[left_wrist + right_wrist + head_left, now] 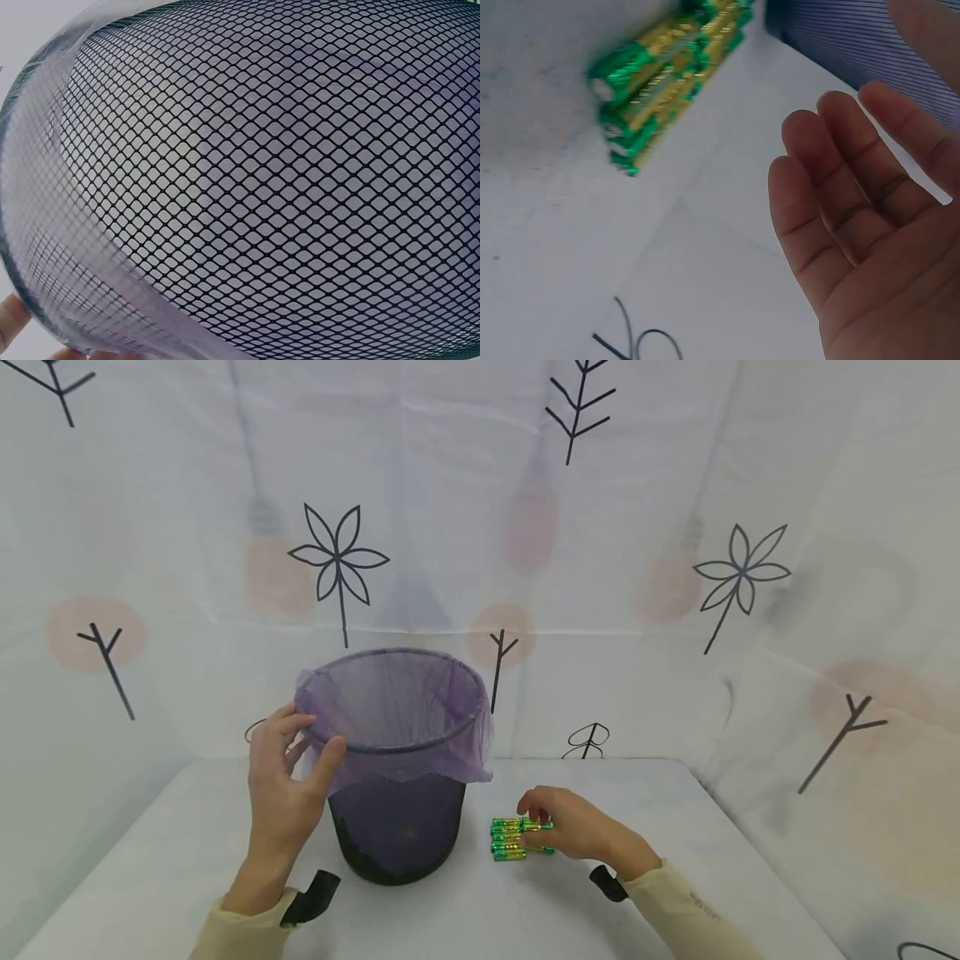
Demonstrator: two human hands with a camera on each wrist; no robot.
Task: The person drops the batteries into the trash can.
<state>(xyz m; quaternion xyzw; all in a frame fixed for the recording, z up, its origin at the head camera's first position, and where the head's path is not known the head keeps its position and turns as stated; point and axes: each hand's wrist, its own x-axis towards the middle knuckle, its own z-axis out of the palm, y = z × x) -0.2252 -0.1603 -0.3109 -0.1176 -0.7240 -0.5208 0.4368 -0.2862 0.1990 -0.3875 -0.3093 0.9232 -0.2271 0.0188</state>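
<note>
Left hand [285,785] pinches the mesh bin [397,827] rim at frame centre, steadying it. Right hand [573,827], fingers relaxed and open, hovers over the batteries [513,839] just right of it: small, hard, likely slick and roll-prone; best pinched across their middles.

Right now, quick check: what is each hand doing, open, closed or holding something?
Left hand: grips the rim of the mesh bin at its purple liner.
Right hand: open, holding nothing, by the batteries.

Staged recording booth, printed cloth backdrop [637,485], draped table [465,910]
</note>
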